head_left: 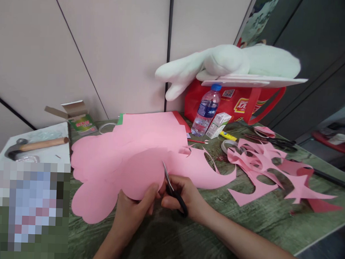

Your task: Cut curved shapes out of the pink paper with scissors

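Observation:
A sheet of pink paper [142, 173], partly cut to a rounded edge, is pinched in my left hand [137, 207], with the thumb on top. Black-handled scissors [176, 195] are gripped in my right hand [185, 196], their blades pointing up and away from me at the paper's right edge. From the cut, a curved pink strip [207, 172] spreads off to the right. Under and beside the sheet lie rounded pink paper shapes [93, 202]. Farther back rests a stack of pink paper [152, 125] with green and red edges showing.
Pink paper scraps [262, 163] cover the table's right side, beside a tape roll [227, 146] and other scissors [285, 143]. Behind stand a water bottle [205, 111], a small white box [218, 125] and a red bag [235, 101] under a white plush toy [228, 63]. A hammer [42, 144] lies left.

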